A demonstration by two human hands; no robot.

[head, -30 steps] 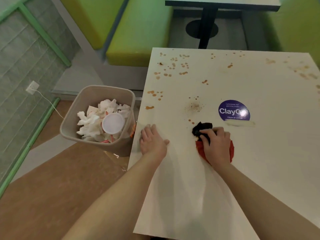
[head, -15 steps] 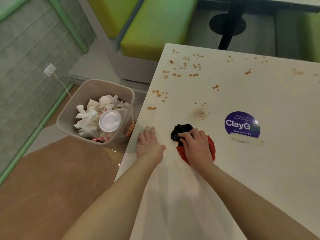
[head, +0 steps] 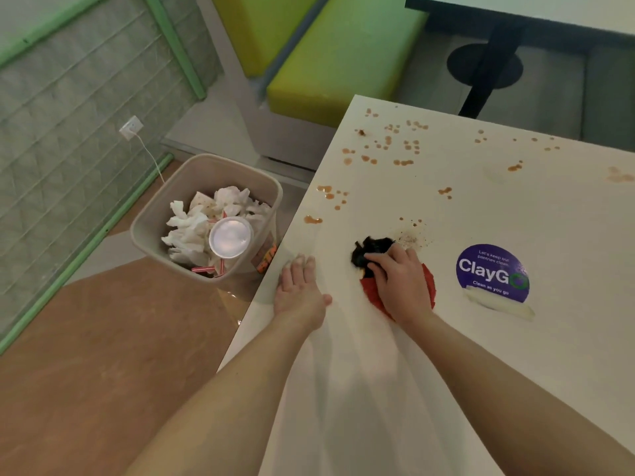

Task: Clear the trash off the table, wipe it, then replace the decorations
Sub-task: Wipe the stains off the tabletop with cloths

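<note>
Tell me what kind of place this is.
Probably an office pantry or canteen: the table sticker asks people to keep pantries clean, green bench seats face the tables, and a bin holds napkins and a cup lid.

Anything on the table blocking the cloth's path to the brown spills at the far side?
Nothing visible. The right hand presses the cloth onto the table; only bare tabletop lies between it and the brown spills.

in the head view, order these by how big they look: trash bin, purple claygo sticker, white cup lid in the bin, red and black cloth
1. trash bin
2. purple ClayGo sticker and red and black cloth, too close to rank: the right hand presses on the cloth and hides much of it
3. white cup lid
</note>
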